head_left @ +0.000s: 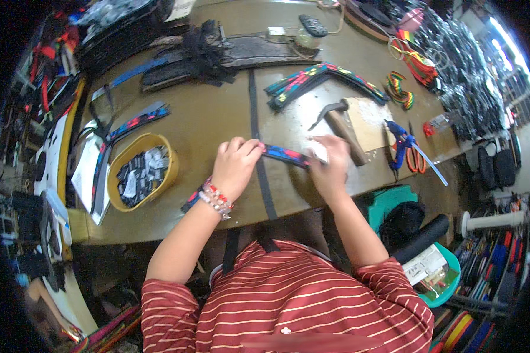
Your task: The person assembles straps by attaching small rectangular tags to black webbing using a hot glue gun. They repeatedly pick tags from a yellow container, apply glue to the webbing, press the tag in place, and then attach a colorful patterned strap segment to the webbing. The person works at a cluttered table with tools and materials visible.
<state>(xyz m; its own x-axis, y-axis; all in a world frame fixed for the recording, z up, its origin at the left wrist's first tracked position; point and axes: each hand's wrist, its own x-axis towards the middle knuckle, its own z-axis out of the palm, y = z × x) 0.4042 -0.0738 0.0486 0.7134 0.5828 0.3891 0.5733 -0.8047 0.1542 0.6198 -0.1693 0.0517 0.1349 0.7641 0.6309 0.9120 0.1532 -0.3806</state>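
Observation:
A narrow strap (284, 154) with a blue, red and black pattern is stretched over the brown table. My left hand (237, 163), with beaded bracelets on its wrist, pinches the strap. More patterned band shows beside that wrist. At the strap's other end is my right hand (330, 163), slightly blurred, its fingers closed round a small white piece (319, 150). Whether those fingers also grip the strap is hidden. Just beyond my right hand lies a hammer (343, 130) with a wooden handle, partly over a tan board (368, 125).
A yellow basket (172, 167) of small grey and white pieces stands at the left. To the right lie a blue glue gun (399, 144) and orange-handled scissors (417, 160). Folded patterned straps (327, 73) and dark strips (259, 50) lie farther back. A teal bin (452, 276) sits below the table's right edge.

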